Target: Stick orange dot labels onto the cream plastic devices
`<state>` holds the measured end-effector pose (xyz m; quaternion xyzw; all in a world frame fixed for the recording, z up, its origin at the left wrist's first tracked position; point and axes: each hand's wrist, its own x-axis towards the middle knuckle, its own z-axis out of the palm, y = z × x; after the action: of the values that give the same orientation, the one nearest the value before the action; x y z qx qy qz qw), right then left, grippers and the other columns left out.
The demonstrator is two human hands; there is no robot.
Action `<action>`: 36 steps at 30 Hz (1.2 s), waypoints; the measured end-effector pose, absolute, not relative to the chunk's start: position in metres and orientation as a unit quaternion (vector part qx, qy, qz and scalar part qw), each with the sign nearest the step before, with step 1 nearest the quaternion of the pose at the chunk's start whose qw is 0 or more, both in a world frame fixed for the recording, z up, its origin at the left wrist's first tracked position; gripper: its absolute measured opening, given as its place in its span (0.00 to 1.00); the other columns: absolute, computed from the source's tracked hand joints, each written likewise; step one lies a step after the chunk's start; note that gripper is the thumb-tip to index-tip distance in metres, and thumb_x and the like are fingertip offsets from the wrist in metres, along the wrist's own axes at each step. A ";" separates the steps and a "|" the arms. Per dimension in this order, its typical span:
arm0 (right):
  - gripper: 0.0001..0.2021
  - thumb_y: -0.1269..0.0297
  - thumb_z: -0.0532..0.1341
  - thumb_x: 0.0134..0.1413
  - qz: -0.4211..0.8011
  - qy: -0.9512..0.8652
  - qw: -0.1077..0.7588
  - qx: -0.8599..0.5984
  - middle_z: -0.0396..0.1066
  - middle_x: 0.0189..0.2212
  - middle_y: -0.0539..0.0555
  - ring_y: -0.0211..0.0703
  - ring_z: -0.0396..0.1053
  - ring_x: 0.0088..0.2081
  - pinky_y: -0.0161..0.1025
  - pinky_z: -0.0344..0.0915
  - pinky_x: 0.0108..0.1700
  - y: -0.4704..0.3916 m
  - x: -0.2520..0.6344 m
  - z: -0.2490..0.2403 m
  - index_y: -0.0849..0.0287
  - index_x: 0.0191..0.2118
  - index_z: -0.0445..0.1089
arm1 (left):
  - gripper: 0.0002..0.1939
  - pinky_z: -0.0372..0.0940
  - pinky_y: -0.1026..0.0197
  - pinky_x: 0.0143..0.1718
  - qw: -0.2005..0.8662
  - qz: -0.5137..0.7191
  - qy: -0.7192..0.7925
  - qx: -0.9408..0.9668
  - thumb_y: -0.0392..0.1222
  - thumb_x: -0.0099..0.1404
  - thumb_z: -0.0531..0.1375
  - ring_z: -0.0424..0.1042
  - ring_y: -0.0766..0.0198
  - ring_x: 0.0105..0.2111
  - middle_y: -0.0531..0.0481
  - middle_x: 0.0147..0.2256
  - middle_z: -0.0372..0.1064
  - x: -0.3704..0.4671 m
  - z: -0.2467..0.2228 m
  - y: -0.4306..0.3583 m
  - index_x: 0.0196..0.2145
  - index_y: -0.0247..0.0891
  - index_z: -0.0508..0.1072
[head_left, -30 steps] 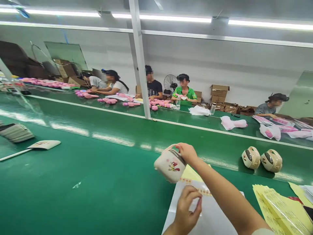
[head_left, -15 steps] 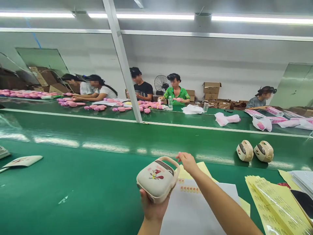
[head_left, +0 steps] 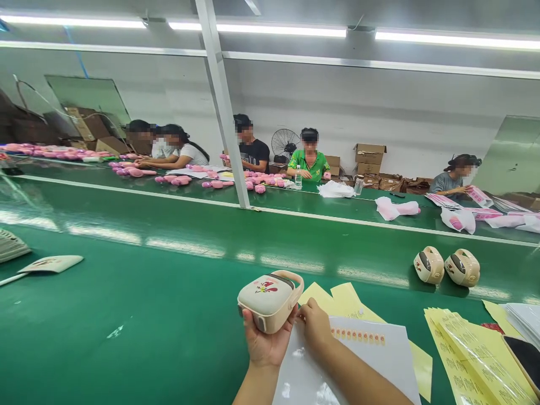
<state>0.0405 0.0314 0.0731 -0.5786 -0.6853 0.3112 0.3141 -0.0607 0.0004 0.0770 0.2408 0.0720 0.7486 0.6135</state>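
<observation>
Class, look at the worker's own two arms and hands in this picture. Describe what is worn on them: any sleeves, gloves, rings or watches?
Both hands, the left hand and the right hand, are bare: no gloves, rings or watch show. Both forearms are bare as far as the picture's lower edge, with no sleeve in view.

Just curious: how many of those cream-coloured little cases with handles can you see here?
3: one cream case held in the left hand, and two cream cases side by side on the green belt, further right.

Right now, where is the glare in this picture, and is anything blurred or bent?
Head view: ceiling tube lights mirror as pale streaks on the green belt; the white post leans from wide-angle distortion; the cream device in the left hand is sharp; workers' faces are blurred.
</observation>
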 end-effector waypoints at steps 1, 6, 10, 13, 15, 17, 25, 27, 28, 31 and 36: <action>0.03 0.73 0.58 0.43 0.323 -0.676 0.331 -0.574 0.64 0.31 0.53 0.41 0.64 0.35 0.35 0.57 0.37 0.032 0.044 0.077 0.61 0.24 0.67 | 0.24 0.69 0.58 0.37 0.621 0.747 0.062 0.230 0.64 0.56 0.49 0.70 0.59 0.41 0.56 0.43 0.70 -0.060 0.077 0.001 0.48 0.58 0.62; 0.07 0.63 0.53 0.48 0.399 -0.608 0.411 -0.551 0.62 0.23 0.49 0.32 0.56 0.23 0.31 0.55 0.27 0.034 0.080 0.111 0.62 0.27 0.63 | 0.21 0.65 0.55 0.46 0.684 0.693 -0.060 0.218 0.58 0.59 0.50 0.67 0.57 0.46 0.52 0.43 0.70 -0.055 0.070 0.001 0.48 0.52 0.65; 0.10 0.59 0.55 0.44 0.475 -0.579 0.432 -0.502 0.59 0.20 0.47 0.28 0.46 0.18 0.30 0.47 0.20 0.014 0.094 0.130 0.61 0.27 0.61 | 0.24 0.59 0.58 0.51 0.739 0.610 -0.159 0.237 0.55 0.63 0.46 0.61 0.55 0.51 0.45 0.51 0.63 -0.040 0.065 -0.006 0.50 0.41 0.64; 0.09 0.62 0.60 0.37 0.504 -0.564 0.472 -0.453 0.56 0.19 0.46 0.29 0.50 0.21 0.29 0.49 0.24 -0.002 0.090 0.131 0.62 0.22 0.61 | 0.26 0.55 0.61 0.54 0.745 0.589 -0.179 0.257 0.55 0.64 0.41 0.60 0.59 0.52 0.45 0.52 0.61 -0.029 0.065 -0.012 0.52 0.40 0.63; 0.07 0.65 0.60 0.35 0.495 -0.566 0.481 -0.451 0.55 0.18 0.46 0.30 0.51 0.22 0.30 0.51 0.25 -0.008 0.087 0.131 0.61 0.21 0.61 | 0.25 0.54 0.64 0.54 0.742 0.588 -0.161 0.278 0.56 0.64 0.42 0.61 0.62 0.52 0.48 0.52 0.61 -0.026 0.066 -0.014 0.52 0.42 0.63; 0.06 0.67 0.59 0.36 0.491 -0.577 0.465 -0.458 0.55 0.19 0.45 0.30 0.51 0.22 0.30 0.51 0.26 -0.009 0.087 0.131 0.61 0.21 0.60 | 0.24 0.54 0.66 0.53 0.744 0.585 -0.135 0.294 0.56 0.64 0.42 0.61 0.65 0.52 0.52 0.52 0.62 -0.025 0.066 -0.014 0.51 0.45 0.63; 0.05 0.72 0.59 0.39 0.449 -0.625 0.420 -0.482 0.55 0.21 0.46 0.30 0.52 0.23 0.29 0.53 0.27 -0.011 0.096 0.137 0.61 0.21 0.60 | 0.28 0.56 0.70 0.50 0.799 0.545 -0.107 0.230 0.66 0.58 0.41 0.63 0.69 0.49 0.57 0.47 0.68 -0.025 0.060 -0.016 0.46 0.52 0.68; 0.05 0.72 0.59 0.39 0.427 -0.641 0.405 -0.493 0.56 0.22 0.46 0.30 0.53 0.24 0.29 0.53 0.28 -0.012 0.098 0.138 0.62 0.21 0.61 | 0.28 0.56 0.70 0.50 0.804 0.544 -0.100 0.219 0.66 0.58 0.42 0.64 0.69 0.49 0.57 0.46 0.68 -0.024 0.059 -0.017 0.45 0.52 0.69; 0.04 0.72 0.59 0.40 0.415 -0.646 0.398 -0.501 0.56 0.22 0.47 0.31 0.53 0.24 0.29 0.52 0.28 -0.012 0.098 0.138 0.62 0.22 0.61 | 0.28 0.56 0.70 0.50 0.805 0.544 -0.096 0.216 0.66 0.58 0.42 0.64 0.69 0.49 0.57 0.46 0.68 -0.024 0.059 -0.017 0.45 0.52 0.69; 0.03 0.72 0.58 0.42 0.370 -0.663 0.383 -0.526 0.56 0.23 0.48 0.31 0.54 0.25 0.30 0.53 0.28 -0.011 0.099 0.135 0.62 0.22 0.63 | 0.26 0.57 0.69 0.50 0.804 0.552 -0.078 0.205 0.64 0.58 0.43 0.64 0.68 0.49 0.56 0.46 0.68 -0.023 0.058 -0.016 0.45 0.52 0.69; 0.04 0.70 0.55 0.48 0.272 -0.706 0.359 -0.546 0.61 0.26 0.50 0.34 0.59 0.28 0.31 0.55 0.30 -0.014 0.100 0.129 0.60 0.27 0.67 | 0.23 0.58 0.66 0.50 0.786 0.574 -0.064 0.223 0.59 0.62 0.45 0.64 0.64 0.49 0.53 0.46 0.68 -0.021 0.061 -0.016 0.45 0.49 0.69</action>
<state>0.0998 -0.0135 0.1287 -0.5464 -0.7059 0.2719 0.3595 -0.0214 -0.0161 0.0609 0.2225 -0.0635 0.5737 0.7857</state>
